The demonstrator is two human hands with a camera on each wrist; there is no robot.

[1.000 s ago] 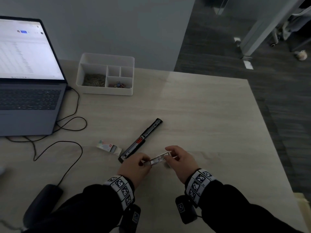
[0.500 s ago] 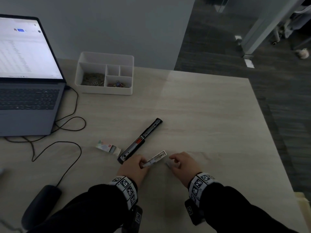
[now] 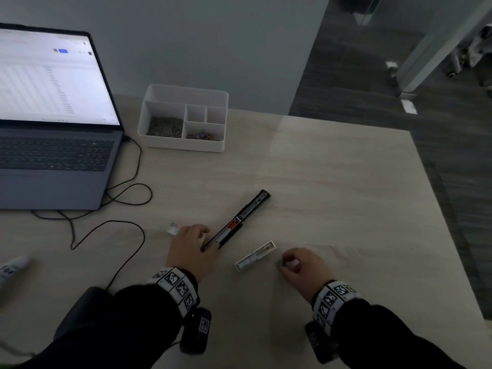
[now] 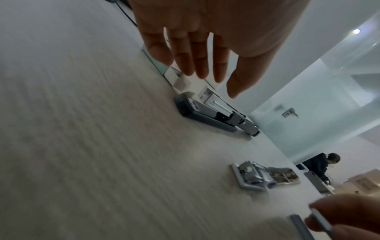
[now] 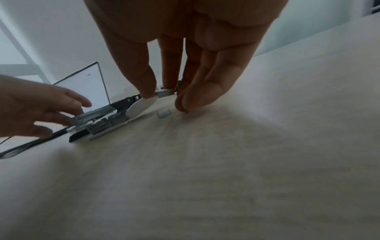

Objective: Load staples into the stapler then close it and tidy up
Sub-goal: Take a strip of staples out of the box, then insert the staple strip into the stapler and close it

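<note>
The black stapler [image 3: 239, 222] lies opened out flat and diagonal on the table. My left hand [image 3: 202, 235] reaches over its near end with straight fingers [image 4: 201, 65] and holds nothing. A small white open tray [image 3: 255, 255] lies just right of the stapler, free of both hands. My right hand [image 3: 287, 262] hovers low beside the tray and pinches a short strip of staples [image 5: 165, 92] between thumb and fingertips. A small staple box [image 3: 173, 228] lies left of the stapler, partly hidden by my left hand.
An open laptop [image 3: 53, 129] stands at the far left with its black cable [image 3: 119, 198] looping across the table. A white organiser [image 3: 186, 118] with clips sits at the back. The table's right edge [image 3: 439, 222] drops to a dark floor.
My left hand let go of the white tray, which now lies on the table, and moved left to the stapler's near end. My right hand drew back to the right with the staple strip.
</note>
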